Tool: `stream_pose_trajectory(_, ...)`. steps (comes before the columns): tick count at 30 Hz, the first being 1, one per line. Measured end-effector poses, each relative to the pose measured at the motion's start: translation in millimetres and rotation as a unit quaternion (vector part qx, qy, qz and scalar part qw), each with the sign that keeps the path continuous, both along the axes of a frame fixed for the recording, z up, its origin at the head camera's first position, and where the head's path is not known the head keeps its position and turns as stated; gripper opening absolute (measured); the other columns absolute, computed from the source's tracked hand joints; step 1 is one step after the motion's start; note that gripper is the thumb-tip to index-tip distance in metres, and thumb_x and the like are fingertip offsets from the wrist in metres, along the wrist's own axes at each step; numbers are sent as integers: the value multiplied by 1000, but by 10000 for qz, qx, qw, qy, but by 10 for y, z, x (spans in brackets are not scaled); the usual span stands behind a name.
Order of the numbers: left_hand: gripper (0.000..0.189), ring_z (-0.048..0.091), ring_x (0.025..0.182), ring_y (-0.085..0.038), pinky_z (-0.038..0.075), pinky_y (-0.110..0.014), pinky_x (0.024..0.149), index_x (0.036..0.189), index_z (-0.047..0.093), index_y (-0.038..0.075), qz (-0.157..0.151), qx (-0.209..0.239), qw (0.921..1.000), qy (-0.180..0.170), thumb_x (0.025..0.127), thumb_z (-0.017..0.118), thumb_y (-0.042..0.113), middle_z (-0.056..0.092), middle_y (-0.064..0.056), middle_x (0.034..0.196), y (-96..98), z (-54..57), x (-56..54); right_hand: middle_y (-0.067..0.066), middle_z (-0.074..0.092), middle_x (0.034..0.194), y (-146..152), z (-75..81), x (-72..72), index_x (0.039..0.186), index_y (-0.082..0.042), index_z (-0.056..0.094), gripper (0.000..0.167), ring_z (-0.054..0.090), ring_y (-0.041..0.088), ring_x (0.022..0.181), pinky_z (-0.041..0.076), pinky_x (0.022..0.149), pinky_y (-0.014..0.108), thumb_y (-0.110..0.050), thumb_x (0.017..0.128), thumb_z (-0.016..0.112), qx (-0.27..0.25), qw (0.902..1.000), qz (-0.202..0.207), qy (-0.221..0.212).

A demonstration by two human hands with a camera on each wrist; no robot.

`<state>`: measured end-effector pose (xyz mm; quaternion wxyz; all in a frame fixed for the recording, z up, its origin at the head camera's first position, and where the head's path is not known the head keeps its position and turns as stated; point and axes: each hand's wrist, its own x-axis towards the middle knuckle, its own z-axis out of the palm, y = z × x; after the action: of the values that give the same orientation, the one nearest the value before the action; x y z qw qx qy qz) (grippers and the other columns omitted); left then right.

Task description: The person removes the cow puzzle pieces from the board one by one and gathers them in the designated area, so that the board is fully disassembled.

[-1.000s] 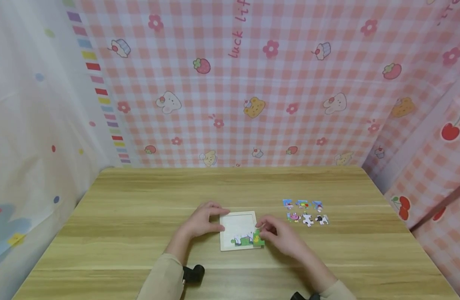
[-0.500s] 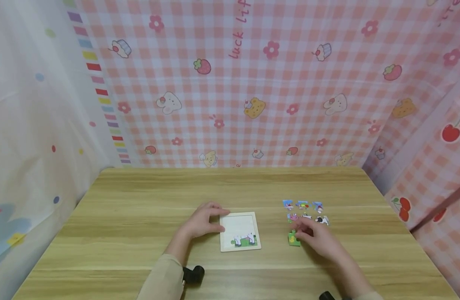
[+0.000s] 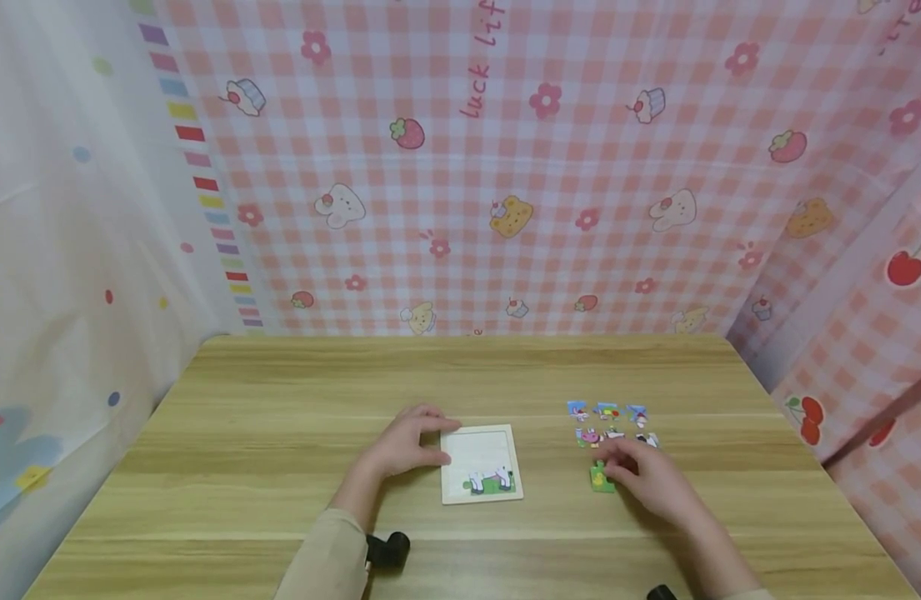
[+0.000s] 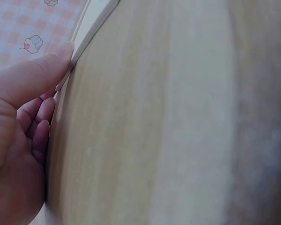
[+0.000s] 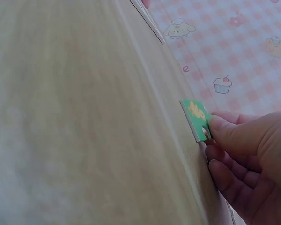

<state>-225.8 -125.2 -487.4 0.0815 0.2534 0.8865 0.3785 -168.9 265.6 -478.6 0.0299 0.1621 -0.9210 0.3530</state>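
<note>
A square wooden puzzle tray (image 3: 475,450) lies on the table. Along its lower right inside sits a puzzle piece (image 3: 490,481) with white animal legs on green. My left hand (image 3: 403,442) holds the tray at its left side, index finger by the upper left corner and thumb on the left edge; the thumb (image 4: 42,75) also shows against the rim in the left wrist view. Right of the tray, my right hand (image 3: 648,479) pinches a green puzzle piece (image 5: 194,117) with a yellow duck between thumb and fingers. Its lower edge seems close to the table; contact cannot be told.
Several loose puzzle pieces lie in two rows behind my right hand, blue-topped ones such as this piece (image 3: 577,410) in the far row. The nearer row, with a pink piece (image 3: 589,437), is partly covered by the hand. A checked cloth (image 3: 505,267) hangs behind the table.
My right hand has carried the green duck piece from the tray's lower right corner to the right, near the loose pieces. The left hand and the tray stay in place.
</note>
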Motion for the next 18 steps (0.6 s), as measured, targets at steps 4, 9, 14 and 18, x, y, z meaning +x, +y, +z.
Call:
stream_pose_trajectory(4, 49, 44, 125, -34, 34, -58, 106, 131, 66, 11, -6, 17, 10000, -33, 85, 79, 21, 54, -11, 132, 2, 17, 9, -10, 64, 86, -19, -28, -6, 100, -12, 71, 18, 55, 4, 77, 51, 70, 26, 0, 87, 72, 85, 9995, -125, 272)
stream_pose_trajectory(9, 48, 43, 126, -36, 34, -59, 106, 130, 66, 10, -6, 47, 10000, -56, 85, 79, 19, 54, -13, 133, 1, 35, 18, -11, 64, 84, -62, -39, -22, 97, -13, 72, 19, 53, 4, 75, 49, 67, 27, 0, 84, 75, 180, 9979, -184, 600)
stream_pose_trajectory(14, 48, 43, 126, -37, 34, -59, 106, 130, 66, 10, -5, 32, 10000, -44, 85, 79, 20, 53, -14, 134, 0, 32, 20, -12, 63, 83, -92, -44, -36, 95, -14, 72, 19, 54, 5, 74, 48, 67, 27, 1, 84, 75, 210, 9971, -214, 693)
stream_pose_trajectory(18, 48, 43, 127, -37, 34, -59, 106, 130, 66, 11, 0, 41, 10000, -67, 85, 79, 20, 53, -14, 134, 9, 31, 17, -11, 64, 84, -89, -63, -42, 95, -14, 72, 18, 54, 6, 76, 49, 67, 27, 0, 84, 75, 200, 9972, -237, 674)
